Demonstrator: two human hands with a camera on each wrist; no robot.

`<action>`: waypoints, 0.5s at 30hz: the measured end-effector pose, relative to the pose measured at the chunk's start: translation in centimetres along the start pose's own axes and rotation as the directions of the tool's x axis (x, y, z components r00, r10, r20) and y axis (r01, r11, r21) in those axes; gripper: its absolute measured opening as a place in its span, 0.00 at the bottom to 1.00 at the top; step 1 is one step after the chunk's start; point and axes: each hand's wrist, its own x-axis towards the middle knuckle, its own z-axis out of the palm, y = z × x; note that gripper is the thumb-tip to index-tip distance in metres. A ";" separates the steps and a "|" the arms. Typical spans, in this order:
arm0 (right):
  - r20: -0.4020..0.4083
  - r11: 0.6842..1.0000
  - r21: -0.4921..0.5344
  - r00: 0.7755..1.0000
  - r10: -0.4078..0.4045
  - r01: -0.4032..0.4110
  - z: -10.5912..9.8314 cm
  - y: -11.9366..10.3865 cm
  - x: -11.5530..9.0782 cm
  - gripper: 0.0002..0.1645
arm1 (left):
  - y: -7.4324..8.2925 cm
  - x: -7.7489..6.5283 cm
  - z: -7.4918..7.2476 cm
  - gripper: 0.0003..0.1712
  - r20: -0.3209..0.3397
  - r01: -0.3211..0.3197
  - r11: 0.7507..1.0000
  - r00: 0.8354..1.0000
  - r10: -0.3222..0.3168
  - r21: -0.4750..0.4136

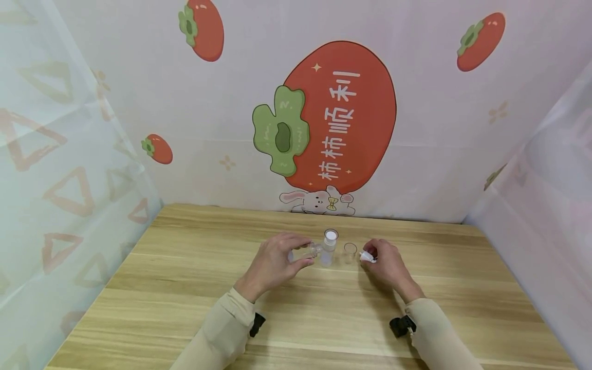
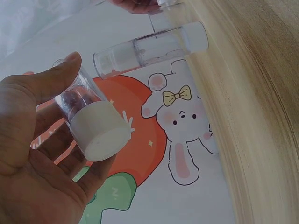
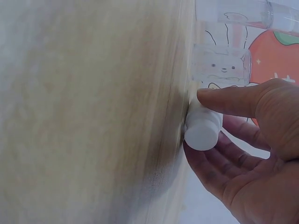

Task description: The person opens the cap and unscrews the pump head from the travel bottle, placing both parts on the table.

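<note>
My left hand (image 1: 276,258) grips a clear plastic bottle (image 2: 93,112) with a white base, lifted and tilted over the table. Thumb and fingers lie on opposite sides of it. On the far right, my right hand (image 1: 387,261) pinches a white pump head (image 3: 204,128) low at the tabletop; its inner end is partly hidden by the thumb. Between the hands stands another clear bottle (image 1: 327,253), upright, with a white base and a clear cap over its top. A loose clear cap (image 1: 350,253) stands between that bottle and the right hand.
The wood-grain table (image 1: 324,318) meets a printed cloth backdrop (image 1: 430,169) just behind the bottles. Cloth walls (image 1: 69,169) rise at both sides. Black wrist straps (image 1: 402,326) show below the forearms.
</note>
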 end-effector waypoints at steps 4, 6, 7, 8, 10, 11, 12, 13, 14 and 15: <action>0.003 1.000 0.000 1.000 0.002 -0.002 0.0 0.0 0.0 0.16 | 0.0 0.0 0.0 0.23 0.004 0.002 1.000 1.000 -0.002 0.008; 0.003 1.000 0.004 1.000 0.002 -0.002 -0.1 -0.1 0.0 0.18 | -0.1 0.0 0.0 0.23 0.006 0.005 1.000 1.000 -0.005 0.011; 0.002 1.000 0.006 1.000 0.003 -0.003 -0.1 -0.1 -0.1 0.19 | -0.1 0.0 -0.1 0.23 0.005 0.007 1.000 1.000 -0.008 0.012; 0.002 1.000 0.009 1.000 0.004 -0.004 -0.1 -0.1 -0.1 0.20 | -0.1 -0.1 -0.1 0.23 0.006 0.011 1.000 1.000 -0.011 0.012; 0.002 1.000 0.014 1.000 0.000 0.000 -0.1 -0.1 -0.1 0.21 | -0.2 -0.1 -0.1 0.23 0.004 0.012 1.000 1.000 -0.012 0.008; 0.001 1.000 0.017 1.000 0.002 -0.002 -0.1 -0.2 -0.1 0.22 | -0.2 -0.1 -0.2 0.23 0.003 0.013 1.000 1.000 -0.013 0.001; 0.001 1.000 0.020 1.000 0.006 -0.006 -0.1 -0.2 -0.1 0.22 | -0.3 -0.1 -0.2 0.23 0.001 0.014 1.000 1.000 -0.014 -0.006; 0.002 1.000 0.021 1.000 0.008 -0.008 -0.1 -0.2 -0.1 0.23 | -0.4 -0.1 -0.2 0.23 0.000 0.017 1.000 1.000 -0.017 -0.009; 0.002 1.000 0.021 1.000 0.007 -0.007 -0.1 -0.2 -0.1 0.23 | -0.5 -0.1 -0.2 0.23 -0.001 0.022 1.000 1.000 -0.022 -0.017; 0.003 1.000 0.023 1.000 0.010 -0.010 -0.1 -0.2 -0.1 0.23 | -0.6 -0.1 -0.2 0.22 -0.003 0.027 0.999 1.000 -0.027 -0.024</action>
